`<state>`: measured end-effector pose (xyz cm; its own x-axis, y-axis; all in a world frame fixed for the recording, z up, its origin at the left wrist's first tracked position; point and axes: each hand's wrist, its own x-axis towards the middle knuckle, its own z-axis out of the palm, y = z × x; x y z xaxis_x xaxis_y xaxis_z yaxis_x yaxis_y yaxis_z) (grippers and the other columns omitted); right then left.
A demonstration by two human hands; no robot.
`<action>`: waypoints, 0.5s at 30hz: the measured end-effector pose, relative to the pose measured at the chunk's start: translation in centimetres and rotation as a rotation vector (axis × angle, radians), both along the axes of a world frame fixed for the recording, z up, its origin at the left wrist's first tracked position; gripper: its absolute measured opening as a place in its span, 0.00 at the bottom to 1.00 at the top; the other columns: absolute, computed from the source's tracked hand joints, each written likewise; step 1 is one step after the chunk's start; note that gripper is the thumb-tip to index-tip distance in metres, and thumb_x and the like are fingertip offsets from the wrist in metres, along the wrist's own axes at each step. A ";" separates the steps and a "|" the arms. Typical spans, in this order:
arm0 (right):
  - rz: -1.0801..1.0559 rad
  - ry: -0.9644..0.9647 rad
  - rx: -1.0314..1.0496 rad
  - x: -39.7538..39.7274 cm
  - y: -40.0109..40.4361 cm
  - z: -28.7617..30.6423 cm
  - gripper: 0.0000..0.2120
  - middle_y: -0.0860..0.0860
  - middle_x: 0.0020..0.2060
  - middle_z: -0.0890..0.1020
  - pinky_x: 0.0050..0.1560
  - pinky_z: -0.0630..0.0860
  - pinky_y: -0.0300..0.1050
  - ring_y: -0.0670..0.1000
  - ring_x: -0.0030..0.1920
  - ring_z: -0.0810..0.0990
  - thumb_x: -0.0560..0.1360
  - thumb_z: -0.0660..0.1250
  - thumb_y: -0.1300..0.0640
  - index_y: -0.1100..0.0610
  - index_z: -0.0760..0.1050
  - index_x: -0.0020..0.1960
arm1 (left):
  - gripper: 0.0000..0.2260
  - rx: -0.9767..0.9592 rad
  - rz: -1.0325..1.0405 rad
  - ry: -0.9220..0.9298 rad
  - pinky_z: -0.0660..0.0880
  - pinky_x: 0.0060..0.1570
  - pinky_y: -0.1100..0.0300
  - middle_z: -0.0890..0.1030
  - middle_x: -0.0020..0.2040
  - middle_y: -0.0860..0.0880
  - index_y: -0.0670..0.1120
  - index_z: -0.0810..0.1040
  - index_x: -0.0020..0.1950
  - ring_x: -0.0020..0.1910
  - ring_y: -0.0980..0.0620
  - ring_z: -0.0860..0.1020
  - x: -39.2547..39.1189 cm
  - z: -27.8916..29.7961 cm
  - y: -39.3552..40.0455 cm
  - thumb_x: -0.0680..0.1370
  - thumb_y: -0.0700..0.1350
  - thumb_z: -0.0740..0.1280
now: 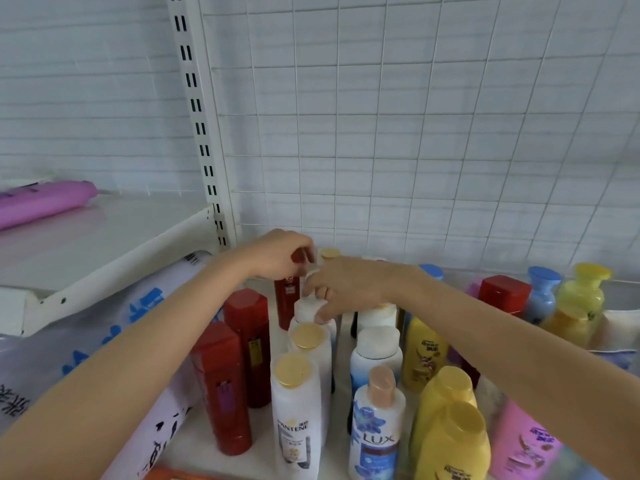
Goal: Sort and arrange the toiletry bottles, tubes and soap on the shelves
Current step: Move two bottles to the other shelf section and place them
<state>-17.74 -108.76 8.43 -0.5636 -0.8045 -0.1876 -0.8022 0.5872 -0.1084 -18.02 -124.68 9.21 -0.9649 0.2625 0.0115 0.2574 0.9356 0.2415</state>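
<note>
My left hand (277, 254) grips the top of a dark red bottle (286, 299) at the back of the lower shelf (194, 441). My right hand (339, 285) holds the white cap of a white bottle (308, 313) just to its right. In front stand two red bottles (221, 386) in a row, then two white Pantene bottles with gold caps (294, 403). A Lux bottle with a peach cap (375, 427) and yellow bottles (450, 431) stand to the right.
A purple tube (41, 202) lies on the upper left shelf (104, 233). A large white refill bag with blue print (114, 341) leans at the left. Red, blue, yellow and pink bottles crowd the right side. A wire grid backs the shelf.
</note>
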 end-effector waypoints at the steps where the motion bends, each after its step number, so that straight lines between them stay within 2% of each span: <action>1: 0.022 0.048 0.039 -0.1 -0.4 -0.6 0.20 0.54 0.54 0.77 0.46 0.71 0.43 0.52 0.50 0.74 0.74 0.66 0.50 0.58 0.71 0.63 | 0.12 0.019 -0.010 -0.032 0.74 0.49 0.62 0.77 0.56 0.52 0.48 0.75 0.59 0.53 0.52 0.76 -0.2 -0.1 0.4 0.76 0.40 0.65; 2: 0.041 0.086 0.069 -0.2 -0.8 -1.0 0.18 0.55 0.51 0.77 0.40 0.68 0.42 0.52 0.47 0.73 0.74 0.66 0.51 0.60 0.72 0.59 | 0.16 0.019 -0.023 -0.064 0.74 0.54 0.58 0.76 0.59 0.52 0.50 0.74 0.62 0.55 0.52 0.76 -0.4 -0.2 0.8 0.76 0.38 0.64; 4: 0.043 0.081 0.058 -0.6 -1.3 -1.7 0.15 0.54 0.45 0.75 0.36 0.64 0.41 0.51 0.44 0.71 0.74 0.66 0.52 0.62 0.73 0.54 | 0.18 -0.031 -0.045 -0.111 0.72 0.59 0.56 0.75 0.63 0.53 0.52 0.73 0.64 0.56 0.53 0.75 -1.0 -0.4 1.2 0.76 0.37 0.62; 7: 0.008 0.009 -0.044 -0.9 -0.5 -1.3 0.12 0.48 0.38 0.72 0.36 0.64 0.40 0.49 0.39 0.69 0.72 0.69 0.52 0.58 0.73 0.49 | 0.18 -0.083 -0.064 -0.153 0.69 0.55 0.62 0.76 0.63 0.52 0.50 0.74 0.64 0.59 0.53 0.74 -2.0 -0.4 1.2 0.77 0.36 0.60; 9: -0.035 0.012 -0.109 -0.6 0.7 0.1 0.14 0.47 0.38 0.73 0.39 0.66 0.41 0.49 0.41 0.70 0.71 0.70 0.51 0.58 0.73 0.52 | 0.17 -0.082 -0.039 -0.157 0.67 0.52 0.65 0.77 0.63 0.52 0.50 0.75 0.63 0.61 0.53 0.74 -2.1 -0.3 1.0 0.77 0.36 0.60; 12: -0.109 0.111 -0.200 0.1 3.3 3.8 0.13 0.47 0.37 0.73 0.37 0.64 0.38 0.47 0.38 0.70 0.71 0.70 0.50 0.56 0.73 0.50 | 0.14 -0.075 -0.031 -0.163 0.65 0.51 0.64 0.78 0.60 0.51 0.49 0.75 0.63 0.54 0.55 0.73 -1.7 0.0 1.1 0.78 0.43 0.62; 15: -0.201 0.192 -0.360 1.2 6.2 7.7 0.12 0.45 0.35 0.74 0.39 0.65 0.40 0.46 0.37 0.71 0.70 0.71 0.49 0.54 0.75 0.48 | 0.13 -0.030 -0.066 -0.163 0.65 0.50 0.64 0.77 0.54 0.54 0.50 0.76 0.62 0.51 0.57 0.72 -1.3 0.2 1.8 0.78 0.43 0.63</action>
